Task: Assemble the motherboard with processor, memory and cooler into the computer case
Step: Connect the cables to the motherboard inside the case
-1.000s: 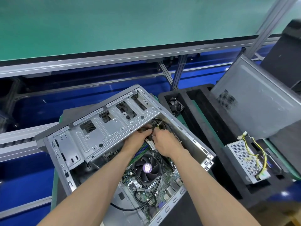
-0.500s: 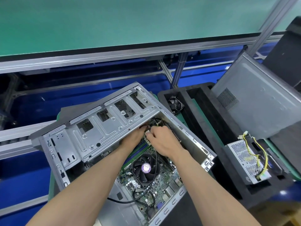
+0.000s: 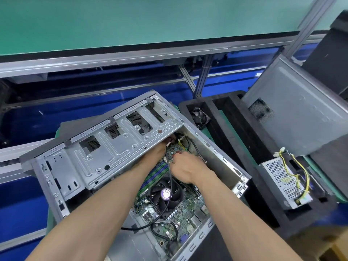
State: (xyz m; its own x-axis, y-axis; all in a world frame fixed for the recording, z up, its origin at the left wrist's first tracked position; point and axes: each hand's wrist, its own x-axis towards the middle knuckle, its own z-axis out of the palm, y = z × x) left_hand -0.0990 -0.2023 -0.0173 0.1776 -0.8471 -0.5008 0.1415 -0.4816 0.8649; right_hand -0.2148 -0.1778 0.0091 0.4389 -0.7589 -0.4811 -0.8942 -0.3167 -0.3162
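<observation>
The grey computer case (image 3: 105,159) lies open in the middle, tilted. Inside it sits the green motherboard (image 3: 188,210) with the black cooler fan (image 3: 166,194) and the memory sticks (image 3: 156,172) in their slots. My left hand (image 3: 156,153) reaches under the edge of the drive cage, fingers curled at thin red and white wires (image 3: 170,141); its fingertips are partly hidden. Close to its right, my right hand (image 3: 186,166) pinches the upper end of a black cable (image 3: 170,183) that runs down across the fan.
To the right is a black foam tray (image 3: 233,147) holding a small spare fan (image 3: 200,117) and a perforated power supply (image 3: 284,181) with yellow wires. A grey side panel (image 3: 293,110) leans behind it. A conveyor frame and a green surface lie beyond.
Both hands have moved deeper toward the far corner of the motherboard, the left one sliding further under the drive cage. They are now slightly apart.
</observation>
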